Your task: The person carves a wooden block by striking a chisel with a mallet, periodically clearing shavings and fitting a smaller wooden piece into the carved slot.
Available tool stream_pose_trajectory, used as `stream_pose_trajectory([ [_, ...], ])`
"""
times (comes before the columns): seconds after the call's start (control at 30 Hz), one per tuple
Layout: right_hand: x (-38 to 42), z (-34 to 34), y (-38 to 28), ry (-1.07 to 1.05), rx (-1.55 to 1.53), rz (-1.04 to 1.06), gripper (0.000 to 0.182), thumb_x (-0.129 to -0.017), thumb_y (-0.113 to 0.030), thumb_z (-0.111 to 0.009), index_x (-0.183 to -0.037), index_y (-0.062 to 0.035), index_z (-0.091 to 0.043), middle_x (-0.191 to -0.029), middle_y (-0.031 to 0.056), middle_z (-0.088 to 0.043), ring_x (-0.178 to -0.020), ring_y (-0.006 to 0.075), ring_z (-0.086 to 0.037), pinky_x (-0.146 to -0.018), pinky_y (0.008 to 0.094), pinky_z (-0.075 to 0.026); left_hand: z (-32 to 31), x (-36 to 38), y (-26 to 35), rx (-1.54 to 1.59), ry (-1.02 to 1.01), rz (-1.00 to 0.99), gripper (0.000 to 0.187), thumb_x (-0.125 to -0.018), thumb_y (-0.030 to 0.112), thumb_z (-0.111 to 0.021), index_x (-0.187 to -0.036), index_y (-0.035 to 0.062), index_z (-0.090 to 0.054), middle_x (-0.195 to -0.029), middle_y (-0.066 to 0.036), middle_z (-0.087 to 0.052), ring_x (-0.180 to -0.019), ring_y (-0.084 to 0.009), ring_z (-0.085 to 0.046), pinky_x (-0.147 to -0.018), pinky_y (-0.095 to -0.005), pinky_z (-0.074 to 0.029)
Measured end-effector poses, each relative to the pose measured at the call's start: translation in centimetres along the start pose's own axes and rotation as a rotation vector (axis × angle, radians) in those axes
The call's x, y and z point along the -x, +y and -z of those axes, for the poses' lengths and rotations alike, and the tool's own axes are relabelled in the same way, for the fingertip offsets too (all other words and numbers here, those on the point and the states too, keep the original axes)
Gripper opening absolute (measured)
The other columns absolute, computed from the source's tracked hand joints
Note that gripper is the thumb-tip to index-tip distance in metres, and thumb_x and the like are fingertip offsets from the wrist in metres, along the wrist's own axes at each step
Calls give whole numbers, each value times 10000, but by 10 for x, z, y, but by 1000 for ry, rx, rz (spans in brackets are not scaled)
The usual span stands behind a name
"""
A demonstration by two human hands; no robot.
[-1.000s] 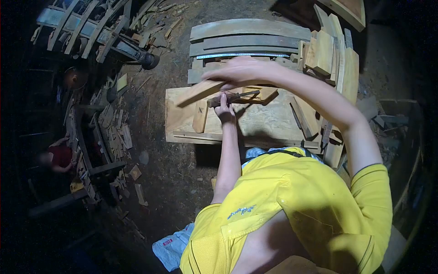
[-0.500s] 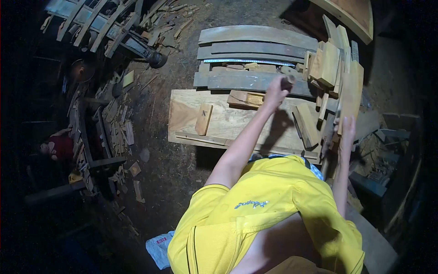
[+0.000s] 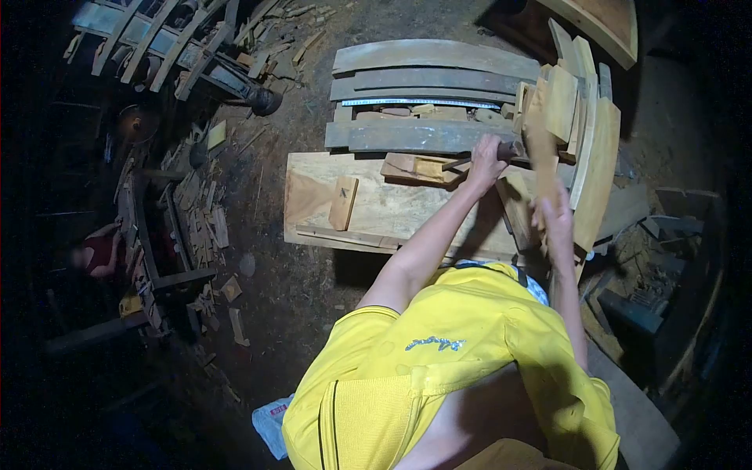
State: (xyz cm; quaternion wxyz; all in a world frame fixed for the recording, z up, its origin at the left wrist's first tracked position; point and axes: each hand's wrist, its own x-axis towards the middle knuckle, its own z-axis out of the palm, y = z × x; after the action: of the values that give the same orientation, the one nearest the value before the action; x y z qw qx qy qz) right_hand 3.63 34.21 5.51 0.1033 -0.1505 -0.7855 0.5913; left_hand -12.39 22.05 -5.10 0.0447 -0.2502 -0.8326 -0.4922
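Observation:
My left hand [image 3: 486,163] is closed around a chisel [image 3: 509,150]. Its dark handle end sticks out to the right of the fist, and its thin blade points left into the hollow of a wooden block [image 3: 399,164] that looks like a hand plane body. The block lies on a pale wide board [image 3: 376,205]. My right hand [image 3: 554,215] grips the lower end of a piece of wood [image 3: 540,137], raised upright and blurred by motion, close to the chisel's handle end. A small wood piece [image 3: 345,204] with a dark mark lies on the board's left part.
Beyond the board lie long grey planks [image 3: 431,137] with a ruler strip [image 3: 415,103] between them. Stacked timber [image 3: 599,172] stands along the right side. Scrap wood [image 3: 215,211] litters the floor at left, near a person in red [image 3: 100,254]. A wooden frame [image 3: 164,47] stands at upper left.
My left hand has moved down and right, bringing the chisel blade to the hollowed block. My right hand has left the timber at the right and come inward with a piece of wood.

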Motion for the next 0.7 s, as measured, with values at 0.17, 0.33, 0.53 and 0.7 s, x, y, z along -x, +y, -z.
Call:
stream_pose_trajectory([
  [0.17,-5,-12,-12,370,-315,-279,453,-897,-259,-511,-1279,-55,-378,-976,83,-574,-803,130,-558,-693,243,-449,2,-1,5,1,34,4,367,-589,15,-635,-923,31,-485,-892,-178,-477,-892,-373,-475,-751,-446,-391],
  [0.33,6,-19,33,56,253,-67,515,-891,-248,-510,-1325,-32,-338,-1135,153,-533,-1007,228,-540,-857,322,-436,12,-3,3,26,99,-6,349,-596,5,-623,-920,23,-494,-872,-182,-477,-874,-375,-481,-736,-426,-398],
  [0.53,-2,10,16,164,-43,-292,572,-906,-241,-503,-1381,-66,-238,-843,33,-595,-569,45,-497,-425,164,-365,78,15,6,222,262,223,259,-713,49,-652,-939,39,-524,-848,-102,-530,-771,-249,-519,-716,-330,-434],
  [0.7,-33,16,28,23,186,-195,549,-886,-241,-527,-1343,-16,-323,-1010,114,-602,-809,178,-589,-691,289,-480,131,56,-31,476,679,540,179,-826,105,-642,-952,25,-543,-857,-20,-586,-763,-112,-565,-714,-248,-470],
])
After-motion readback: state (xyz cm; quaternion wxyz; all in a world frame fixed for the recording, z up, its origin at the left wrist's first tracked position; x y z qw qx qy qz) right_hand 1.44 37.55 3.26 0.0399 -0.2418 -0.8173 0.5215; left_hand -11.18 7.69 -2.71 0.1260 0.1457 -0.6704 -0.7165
